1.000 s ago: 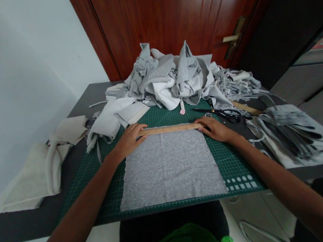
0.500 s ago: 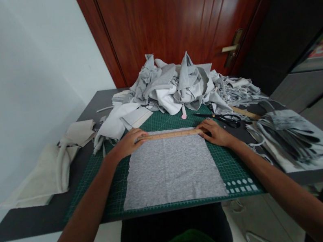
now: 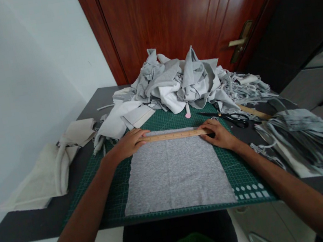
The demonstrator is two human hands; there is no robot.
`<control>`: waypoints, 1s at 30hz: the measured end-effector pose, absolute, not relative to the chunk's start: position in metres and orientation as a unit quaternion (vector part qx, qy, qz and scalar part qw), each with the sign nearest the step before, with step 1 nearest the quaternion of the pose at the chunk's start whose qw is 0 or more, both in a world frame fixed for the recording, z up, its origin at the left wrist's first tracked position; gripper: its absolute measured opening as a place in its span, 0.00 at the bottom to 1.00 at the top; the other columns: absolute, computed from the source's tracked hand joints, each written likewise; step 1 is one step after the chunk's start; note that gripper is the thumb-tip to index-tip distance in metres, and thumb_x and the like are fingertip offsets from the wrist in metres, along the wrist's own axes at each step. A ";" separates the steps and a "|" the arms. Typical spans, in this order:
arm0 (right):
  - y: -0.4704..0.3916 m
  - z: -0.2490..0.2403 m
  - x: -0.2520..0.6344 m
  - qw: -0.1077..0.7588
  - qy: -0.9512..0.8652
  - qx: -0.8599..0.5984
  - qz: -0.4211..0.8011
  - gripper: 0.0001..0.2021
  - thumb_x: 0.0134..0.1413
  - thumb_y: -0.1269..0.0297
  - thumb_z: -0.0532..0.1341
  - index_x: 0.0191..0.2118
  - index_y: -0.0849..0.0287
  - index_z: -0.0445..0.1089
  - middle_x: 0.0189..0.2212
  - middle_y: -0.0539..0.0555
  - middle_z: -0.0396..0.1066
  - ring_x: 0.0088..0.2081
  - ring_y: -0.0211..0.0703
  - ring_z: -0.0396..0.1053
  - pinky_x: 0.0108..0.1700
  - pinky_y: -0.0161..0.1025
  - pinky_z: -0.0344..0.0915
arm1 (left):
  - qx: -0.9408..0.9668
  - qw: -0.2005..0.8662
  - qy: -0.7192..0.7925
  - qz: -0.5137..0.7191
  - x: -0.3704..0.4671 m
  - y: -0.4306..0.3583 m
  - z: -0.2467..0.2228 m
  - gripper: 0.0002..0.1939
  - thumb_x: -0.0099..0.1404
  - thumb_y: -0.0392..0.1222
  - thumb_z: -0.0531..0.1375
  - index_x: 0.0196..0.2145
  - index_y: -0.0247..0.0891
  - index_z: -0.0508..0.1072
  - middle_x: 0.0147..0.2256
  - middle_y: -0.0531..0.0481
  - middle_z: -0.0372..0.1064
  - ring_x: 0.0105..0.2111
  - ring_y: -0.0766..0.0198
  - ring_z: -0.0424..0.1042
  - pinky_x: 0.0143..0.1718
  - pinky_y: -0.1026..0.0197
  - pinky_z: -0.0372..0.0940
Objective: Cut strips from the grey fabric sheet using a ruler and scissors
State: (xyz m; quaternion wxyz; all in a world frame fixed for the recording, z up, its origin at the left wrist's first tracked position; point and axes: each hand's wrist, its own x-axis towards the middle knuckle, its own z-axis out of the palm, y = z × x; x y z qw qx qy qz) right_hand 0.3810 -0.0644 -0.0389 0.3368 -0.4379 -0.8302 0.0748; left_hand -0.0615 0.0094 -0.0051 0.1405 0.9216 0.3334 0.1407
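Note:
A wooden ruler (image 3: 173, 135) lies crosswise near the far edge of a flat grey piece of fabric (image 3: 174, 172). My left hand (image 3: 130, 143) is closed on the ruler's left end, fingers on top and thumb at the near side. At the other end, my right hand (image 3: 217, 133) grips the ruler between thumb and fingers. Under the fabric is a green cutting mat (image 3: 237, 166) with a printed grid. Black scissors (image 3: 229, 117) lie just beyond my right hand. A small pink-tipped strip (image 3: 187, 112) rests on the mat past the ruler.
A heap of grey and white fabric scraps (image 3: 170, 82) stands at the back against a brown door (image 3: 163, 17). Folded cream cloth (image 3: 48, 168) lies at the left. Stacked grey fabric pieces (image 3: 313, 141) sit at the right, near another wooden strip (image 3: 256, 111).
The view has shifted slightly, so things on the right sit farther right. Both hands stay on the ruler, and it keeps its place along the fabric's far edge.

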 end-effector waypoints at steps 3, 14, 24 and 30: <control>-0.062 -0.042 0.382 0.337 -0.828 -0.442 0.072 0.13 0.68 0.55 0.62 0.52 0.54 0.78 0.44 0.60 0.75 0.47 0.57 0.73 0.52 0.57 0.70 | 0.925 0.117 0.331 0.144 -0.059 0.012 -0.008 0.22 0.80 0.47 0.51 0.65 0.38 0.70 0.56 0.37 0.72 0.58 0.49 0.70 0.63 0.47 0.64; -0.054 -0.050 0.390 0.355 -0.803 -0.472 0.078 0.18 0.67 0.53 0.62 0.56 0.53 0.77 0.44 0.60 0.78 0.47 0.59 0.74 0.54 0.61 0.70 | 0.914 0.053 0.378 0.135 -0.055 0.012 -0.005 0.21 0.79 0.41 0.52 0.65 0.41 0.72 0.56 0.40 0.72 0.57 0.50 0.69 0.61 0.47 0.63; -0.055 -0.047 0.393 0.347 -0.811 -0.464 0.079 0.20 0.67 0.58 0.62 0.61 0.53 0.71 0.44 0.60 0.78 0.46 0.58 0.75 0.55 0.62 0.71 | 0.913 0.067 0.370 0.159 -0.050 0.007 -0.006 0.19 0.78 0.43 0.51 0.55 0.40 0.79 0.51 0.42 0.72 0.53 0.52 0.71 0.60 0.48 0.67; -0.058 -0.046 0.395 0.337 -0.818 -0.463 0.059 0.22 0.66 0.60 0.62 0.64 0.52 0.67 0.45 0.59 0.78 0.48 0.59 0.75 0.56 0.62 0.70 | 0.905 0.074 0.389 0.156 -0.053 0.006 -0.001 0.17 0.76 0.45 0.53 0.53 0.40 0.78 0.50 0.42 0.74 0.54 0.50 0.71 0.60 0.47 0.66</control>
